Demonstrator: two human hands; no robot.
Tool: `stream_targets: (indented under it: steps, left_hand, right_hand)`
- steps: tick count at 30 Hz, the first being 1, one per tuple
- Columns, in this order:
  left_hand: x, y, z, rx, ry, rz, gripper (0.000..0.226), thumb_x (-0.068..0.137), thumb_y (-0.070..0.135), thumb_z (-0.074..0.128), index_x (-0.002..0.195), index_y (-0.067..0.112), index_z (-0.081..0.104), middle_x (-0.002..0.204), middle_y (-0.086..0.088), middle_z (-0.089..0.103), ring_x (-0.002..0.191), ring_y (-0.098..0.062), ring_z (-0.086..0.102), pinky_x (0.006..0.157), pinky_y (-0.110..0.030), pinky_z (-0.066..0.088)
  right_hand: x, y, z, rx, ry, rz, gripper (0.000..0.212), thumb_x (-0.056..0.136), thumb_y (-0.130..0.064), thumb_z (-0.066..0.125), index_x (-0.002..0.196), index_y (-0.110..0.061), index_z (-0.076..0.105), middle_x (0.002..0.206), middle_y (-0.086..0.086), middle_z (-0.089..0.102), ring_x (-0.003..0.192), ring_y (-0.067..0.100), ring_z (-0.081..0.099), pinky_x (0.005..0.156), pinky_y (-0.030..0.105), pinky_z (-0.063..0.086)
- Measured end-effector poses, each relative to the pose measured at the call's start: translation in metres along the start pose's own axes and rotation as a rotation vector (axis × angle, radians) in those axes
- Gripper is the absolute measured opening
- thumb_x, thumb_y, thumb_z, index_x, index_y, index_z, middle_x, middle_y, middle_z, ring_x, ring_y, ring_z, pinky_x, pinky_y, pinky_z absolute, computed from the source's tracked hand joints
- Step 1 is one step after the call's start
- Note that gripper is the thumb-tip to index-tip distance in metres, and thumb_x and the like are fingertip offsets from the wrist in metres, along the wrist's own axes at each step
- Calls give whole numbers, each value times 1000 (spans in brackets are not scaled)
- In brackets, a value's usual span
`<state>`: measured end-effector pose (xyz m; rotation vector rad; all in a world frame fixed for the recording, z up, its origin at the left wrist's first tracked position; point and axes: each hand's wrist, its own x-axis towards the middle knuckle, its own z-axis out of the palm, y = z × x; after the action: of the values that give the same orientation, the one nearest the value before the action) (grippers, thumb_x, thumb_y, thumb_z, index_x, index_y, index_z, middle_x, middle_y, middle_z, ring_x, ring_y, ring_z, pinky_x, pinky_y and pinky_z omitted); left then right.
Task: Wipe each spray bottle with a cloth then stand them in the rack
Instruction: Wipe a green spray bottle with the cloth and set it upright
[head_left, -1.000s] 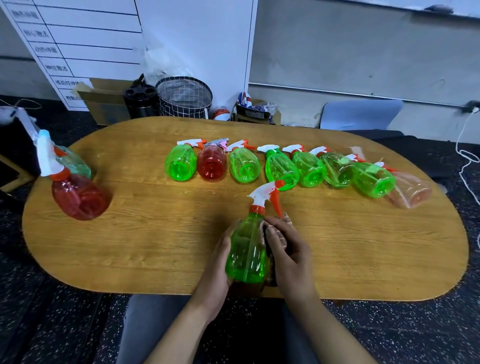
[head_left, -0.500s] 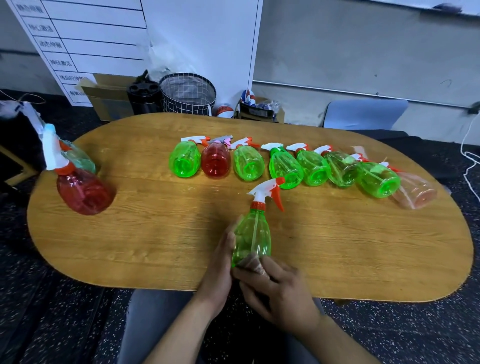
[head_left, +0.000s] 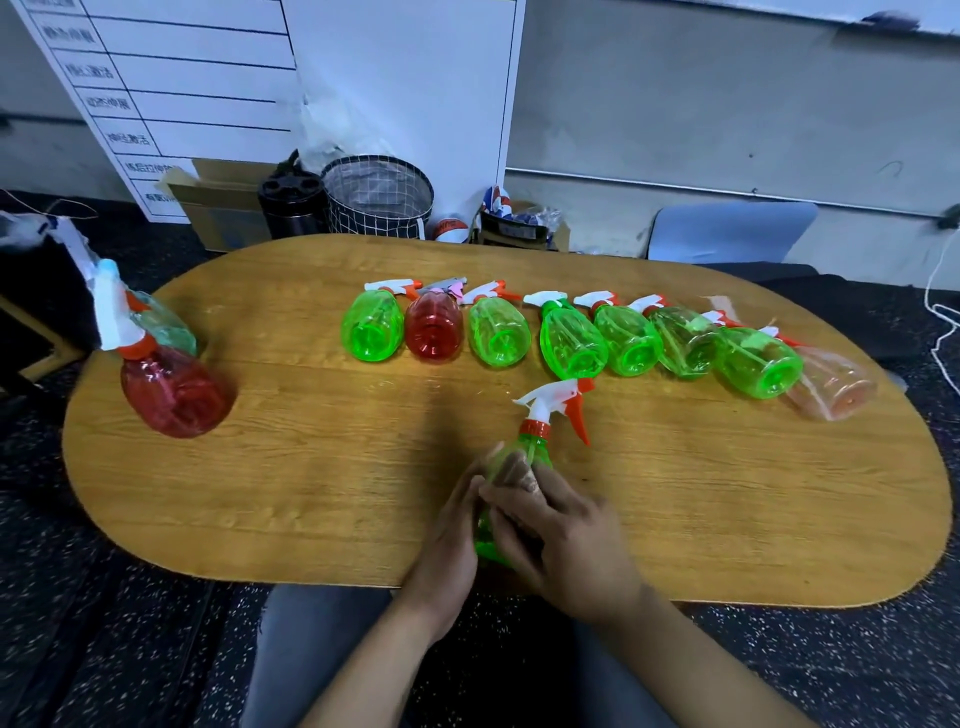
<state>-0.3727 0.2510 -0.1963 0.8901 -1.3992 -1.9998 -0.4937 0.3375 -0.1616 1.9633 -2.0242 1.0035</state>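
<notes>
Head view: your green spray bottle (head_left: 524, 457) stands upright at the table's (head_left: 311, 467) near edge, nozzle pointing left, trigger right. Left hand (head_left: 447, 551) cups its side; right hand (head_left: 566, 540) presses a cloth (head_left: 522, 475) against it, fingers curled.

I see an oval wooden surface (head_left: 311, 493). A row of eight bottles (head_left: 571, 343) lies across its far side; two bottles (head_left: 171, 384) stand at its left end.
</notes>
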Motion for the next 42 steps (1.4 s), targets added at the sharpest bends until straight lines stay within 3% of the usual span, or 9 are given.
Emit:
stream_targets:
  steps: [5, 14, 18, 21, 24, 28, 32, 37, 42]
  left_hand:
    - [-3, 4, 1, -78, -34, -1, 50, 108, 51, 43, 152, 31, 56, 150, -1, 64, 142, -21, 58, 125, -49, 37]
    - [-6, 4, 0, -80, -33, -46, 48, 105, 51, 39, 148, 42, 58, 150, 3, 63, 140, -23, 59, 117, -66, 44]
    - [-6, 7, 0, -123, -22, -46, 52, 105, 46, 40, 153, 29, 54, 151, 2, 64, 142, -18, 57, 122, -47, 42]
    - [-5, 10, -1, -194, -28, -65, 47, 109, 45, 42, 151, 28, 55, 145, 1, 68, 134, -18, 64, 106, -30, 54]
    - [-7, 15, -2, -187, -38, -69, 47, 110, 49, 40, 151, 32, 54, 143, 3, 69, 133, -21, 65, 103, -33, 56]
    - [-9, 15, -4, -110, -35, -17, 78, 86, 74, 70, 152, 37, 53, 145, -3, 66, 132, -27, 66, 107, -49, 55]
    - [-7, 11, -6, -61, -77, 42, 88, 67, 70, 90, 145, 50, 56, 144, 9, 65, 134, -18, 63, 107, -50, 56]
    - [-7, 12, -6, -110, -97, 8, 65, 93, 47, 75, 153, 46, 50, 150, 13, 62, 139, -14, 59, 111, -51, 54]
    - [-10, 17, -1, -208, -111, -48, 51, 105, 34, 50, 156, 43, 45, 148, 13, 65, 131, -14, 66, 93, -38, 62]
  right_hand:
    - [-11, 5, -9, 0, -102, -232, 23, 101, -32, 66, 120, -26, 77, 103, 0, 68, 76, 16, 64, 59, 30, 54]
    - [40, 1, -3, -151, 13, 199, 25, 100, -45, 52, 108, -33, 73, 95, -5, 63, 67, 22, 66, 52, 37, 54]
    - [15, -8, -1, -29, 25, 81, 19, 98, -37, 64, 112, -31, 75, 107, -2, 67, 74, 18, 68, 54, 34, 56]
    - [-17, -12, 6, -29, 4, -135, 23, 94, -30, 71, 116, -27, 78, 106, 1, 69, 78, 15, 64, 56, 29, 55]
    - [-35, -11, 7, 44, -28, -183, 27, 96, -28, 71, 123, -27, 75, 116, 1, 71, 84, 14, 69, 65, 26, 58]
    - [-32, -17, -9, 376, 134, 203, 23, 99, -25, 68, 119, -30, 76, 118, -11, 68, 89, 5, 70, 75, 19, 55]
    - [-7, -6, -10, 706, 311, 654, 18, 98, -25, 66, 110, -29, 79, 108, -3, 77, 101, 14, 72, 88, 28, 52]
    - [20, 5, -9, 753, 269, 628, 19, 103, -20, 66, 117, -19, 78, 112, -4, 78, 108, 12, 71, 93, 31, 54]
    - [33, 11, 0, 499, 158, 620, 21, 103, -36, 66, 119, -33, 78, 109, -12, 74, 102, 8, 71, 86, 41, 60]
